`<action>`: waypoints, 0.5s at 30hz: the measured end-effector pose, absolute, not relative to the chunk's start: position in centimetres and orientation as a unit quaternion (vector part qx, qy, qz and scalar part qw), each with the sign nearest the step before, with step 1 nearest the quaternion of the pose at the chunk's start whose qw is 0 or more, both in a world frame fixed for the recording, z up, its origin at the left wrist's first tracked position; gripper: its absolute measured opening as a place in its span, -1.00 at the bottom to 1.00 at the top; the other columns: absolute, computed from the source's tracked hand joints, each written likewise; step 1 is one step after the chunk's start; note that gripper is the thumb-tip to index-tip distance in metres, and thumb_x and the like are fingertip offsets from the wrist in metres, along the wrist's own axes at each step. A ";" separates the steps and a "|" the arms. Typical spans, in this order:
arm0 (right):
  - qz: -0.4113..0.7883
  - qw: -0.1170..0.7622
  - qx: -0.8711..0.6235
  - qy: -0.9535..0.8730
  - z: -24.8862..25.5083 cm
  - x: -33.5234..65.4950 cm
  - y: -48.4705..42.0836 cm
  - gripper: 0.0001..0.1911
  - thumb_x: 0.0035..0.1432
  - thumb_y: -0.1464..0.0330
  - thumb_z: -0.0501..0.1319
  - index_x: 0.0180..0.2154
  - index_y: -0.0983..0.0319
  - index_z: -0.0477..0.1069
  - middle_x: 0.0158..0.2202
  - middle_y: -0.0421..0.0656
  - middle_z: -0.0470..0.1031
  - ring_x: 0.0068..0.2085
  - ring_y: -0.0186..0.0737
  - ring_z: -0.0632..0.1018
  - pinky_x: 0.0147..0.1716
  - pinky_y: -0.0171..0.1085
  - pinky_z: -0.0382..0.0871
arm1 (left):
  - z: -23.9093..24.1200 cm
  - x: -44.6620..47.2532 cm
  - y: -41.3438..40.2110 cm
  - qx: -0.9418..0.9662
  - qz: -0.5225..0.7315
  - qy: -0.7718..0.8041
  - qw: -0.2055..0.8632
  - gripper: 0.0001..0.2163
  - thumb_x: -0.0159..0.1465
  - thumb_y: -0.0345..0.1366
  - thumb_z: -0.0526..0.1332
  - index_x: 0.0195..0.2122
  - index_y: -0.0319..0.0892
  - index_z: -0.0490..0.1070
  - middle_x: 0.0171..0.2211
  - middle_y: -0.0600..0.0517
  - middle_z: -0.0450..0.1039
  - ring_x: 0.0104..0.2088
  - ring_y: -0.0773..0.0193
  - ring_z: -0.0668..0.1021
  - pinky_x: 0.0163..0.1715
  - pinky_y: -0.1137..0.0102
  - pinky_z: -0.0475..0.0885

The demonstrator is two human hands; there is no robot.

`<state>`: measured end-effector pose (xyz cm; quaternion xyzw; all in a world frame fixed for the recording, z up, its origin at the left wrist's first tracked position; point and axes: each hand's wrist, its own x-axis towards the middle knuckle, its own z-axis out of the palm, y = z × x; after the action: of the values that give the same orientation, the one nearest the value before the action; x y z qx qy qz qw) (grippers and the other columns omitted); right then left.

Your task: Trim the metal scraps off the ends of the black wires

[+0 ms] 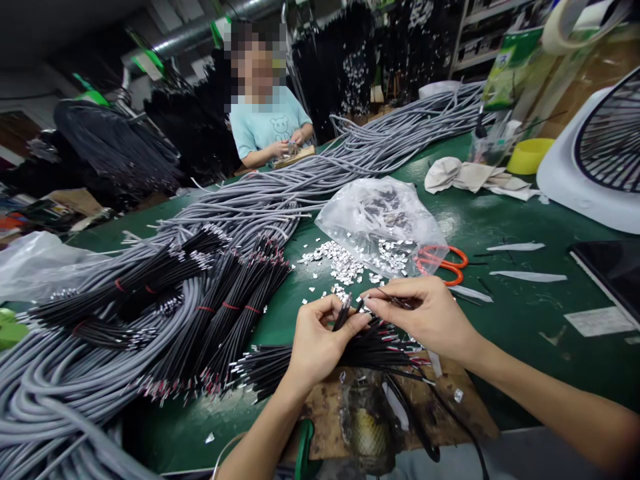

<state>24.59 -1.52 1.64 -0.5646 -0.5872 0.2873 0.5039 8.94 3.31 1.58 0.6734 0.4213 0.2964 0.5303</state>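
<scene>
My left hand [320, 340] is closed on the end of a short black wire [343, 312], pinched between thumb and fingers. My right hand [419, 313] is closed too, pinching a thin black wire [395, 300] and a tiny metal piece at the fingertips, which almost touch the left fingers. Under both hands lies a loose bunch of black wires with red-marked ends [373, 350] on a worn brown board [330, 413]. Small silver terminals [343, 263] are scattered just beyond the hands on the green table [520, 313].
A clear plastic bag [383, 217] with terminals lies past the hands, orange-handled scissors [445, 263] beside it. Bundles of black wires [200, 300] and thick grey cables [310, 180] fill the left. A white fan [595, 153] stands at right. Another person [267, 123] works across the table.
</scene>
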 end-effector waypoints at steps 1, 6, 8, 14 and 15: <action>0.291 0.507 -0.559 -0.588 1.7 24.5 -1.6 -0.82 0.04 0.36 0.18 -0.43 0.29 0.54 -0.60 -0.20 0.42 -0.56 -0.40 0.35 -0.62 -0.40 0.14 | 1.6 9.0 3.3 0.669 0.300 0.418 0.536 -0.78 -0.02 -0.25 0.32 -0.58 -0.28 0.33 -0.63 0.10 0.32 -0.58 0.41 0.36 -0.54 0.51 0.28; 0.287 0.502 -0.561 -0.593 1.9 24.5 -1.7 -0.83 0.02 0.42 0.16 -0.44 0.30 0.53 -0.58 -0.20 0.42 -0.55 -0.40 0.34 -0.61 -0.41 0.15 | 1.6 9.0 3.4 0.668 0.308 0.388 0.556 -0.84 0.01 -0.29 0.31 -0.43 -0.27 0.44 -0.55 0.06 0.41 -0.52 0.35 0.42 -0.46 0.48 0.31; 0.280 0.489 -0.570 -0.599 1.7 24.6 -1.6 -0.82 0.01 0.43 0.14 -0.49 0.31 0.51 -0.56 -0.19 0.43 -0.54 -0.40 0.34 -0.60 -0.40 0.14 | 1.6 8.9 3.5 0.678 0.300 0.372 0.558 -0.86 0.05 -0.29 0.28 -0.42 -0.26 0.46 -0.54 0.03 0.44 -0.49 0.32 0.44 -0.42 0.46 0.32; 0.213 0.480 -0.621 -0.582 1.0 25.5 -0.8 -0.79 0.01 0.36 0.16 -0.50 0.33 0.51 -0.59 -0.18 0.42 -0.56 -0.37 0.35 -0.61 -0.38 0.14 | 2.3 8.8 3.3 0.700 0.244 0.309 0.596 -0.81 0.13 -0.24 0.21 -0.52 -0.27 0.45 -0.59 0.02 0.40 -0.52 0.35 0.42 -0.44 0.47 0.31; 0.201 0.482 -0.631 -0.574 1.0 25.7 -0.6 -0.77 0.01 0.32 0.16 -0.51 0.33 0.51 -0.61 -0.18 0.41 -0.57 -0.37 0.35 -0.63 -0.38 0.14 | 2.4 8.9 3.3 0.688 0.237 0.314 0.609 -0.78 0.15 -0.22 0.19 -0.53 -0.28 0.44 -0.60 0.02 0.40 -0.53 0.35 0.43 -0.46 0.47 0.32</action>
<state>25.68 -0.64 1.00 -0.6311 -0.5740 0.2007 0.4817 8.90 3.32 2.40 0.6883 0.3142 0.2372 0.6094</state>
